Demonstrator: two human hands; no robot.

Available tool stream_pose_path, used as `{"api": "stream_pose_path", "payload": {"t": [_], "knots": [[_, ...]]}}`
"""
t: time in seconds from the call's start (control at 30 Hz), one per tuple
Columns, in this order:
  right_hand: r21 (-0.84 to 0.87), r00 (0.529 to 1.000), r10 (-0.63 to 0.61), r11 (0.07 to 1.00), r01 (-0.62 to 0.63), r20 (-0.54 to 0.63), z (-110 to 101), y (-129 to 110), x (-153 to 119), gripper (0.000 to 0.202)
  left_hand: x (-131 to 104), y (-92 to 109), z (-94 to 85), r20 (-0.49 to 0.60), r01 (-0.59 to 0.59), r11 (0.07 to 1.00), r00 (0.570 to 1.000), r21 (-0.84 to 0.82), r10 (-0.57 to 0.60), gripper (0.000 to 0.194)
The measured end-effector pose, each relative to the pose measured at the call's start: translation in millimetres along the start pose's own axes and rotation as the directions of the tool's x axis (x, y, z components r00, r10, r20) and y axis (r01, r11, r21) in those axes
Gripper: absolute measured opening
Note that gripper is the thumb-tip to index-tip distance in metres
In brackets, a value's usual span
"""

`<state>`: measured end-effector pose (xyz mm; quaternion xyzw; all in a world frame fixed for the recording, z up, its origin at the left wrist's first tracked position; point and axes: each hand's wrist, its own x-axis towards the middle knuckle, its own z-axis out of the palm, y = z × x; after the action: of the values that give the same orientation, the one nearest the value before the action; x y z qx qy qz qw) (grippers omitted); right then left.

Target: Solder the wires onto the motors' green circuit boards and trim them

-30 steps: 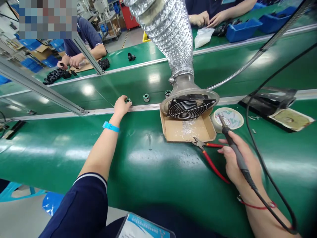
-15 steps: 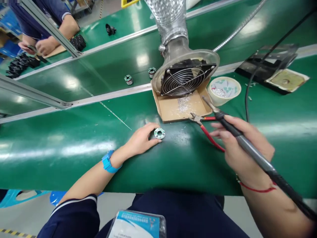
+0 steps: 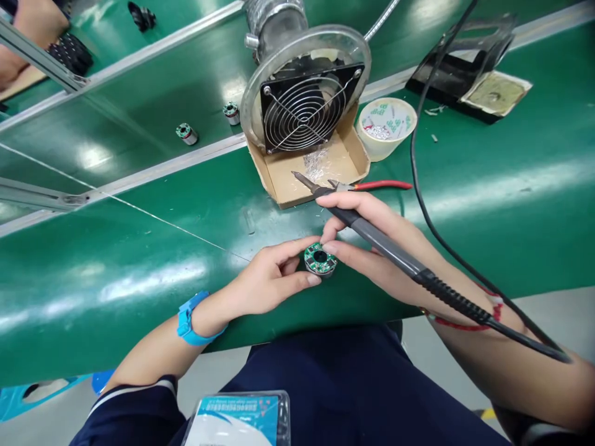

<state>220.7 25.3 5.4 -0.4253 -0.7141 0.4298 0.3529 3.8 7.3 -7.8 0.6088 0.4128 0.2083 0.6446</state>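
My left hand [image 3: 267, 275] grips a small round motor part with a green circuit board [image 3: 320, 259] on top, thumb and forefinger at its side. Its ring-shaped board faces up, with a dark hole in the centre. My right hand [image 3: 376, 238] is wrapped round a soldering iron [image 3: 388, 244], whose tip points up and left over the cardboard tray. The thumb and a finger of that hand touch the board's upper right edge. Just behind the iron's front end lie red-handled side cutters [image 3: 383, 184], partly hidden by it.
A fume extractor fan [image 3: 304, 111] stands over a cardboard tray [image 3: 283, 193] holding wire clippings. To its right are a tape roll [image 3: 385, 127] and a soldering iron stand [image 3: 495, 96]. Two similar motor parts [image 3: 187, 134] sit behind the rail. The iron's black cable [image 3: 425, 210] loops across the bench.
My right hand has moved left with the soldering iron and now touches the motor part. The view has shifted, and the part's board tilts more toward me in my left hand.
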Motion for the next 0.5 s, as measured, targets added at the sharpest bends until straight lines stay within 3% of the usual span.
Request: {"api": "stream_pose_path", "payload": {"t": [0.5], "knots": [[-0.050,0.994,-0.097,0.994,0.099,0.040,4.5,-6.1,2.8,0.035,-3.4,1.9,2.3,0.012,-0.010,1.000,1.000,0.011,0.010,0.053]]}}
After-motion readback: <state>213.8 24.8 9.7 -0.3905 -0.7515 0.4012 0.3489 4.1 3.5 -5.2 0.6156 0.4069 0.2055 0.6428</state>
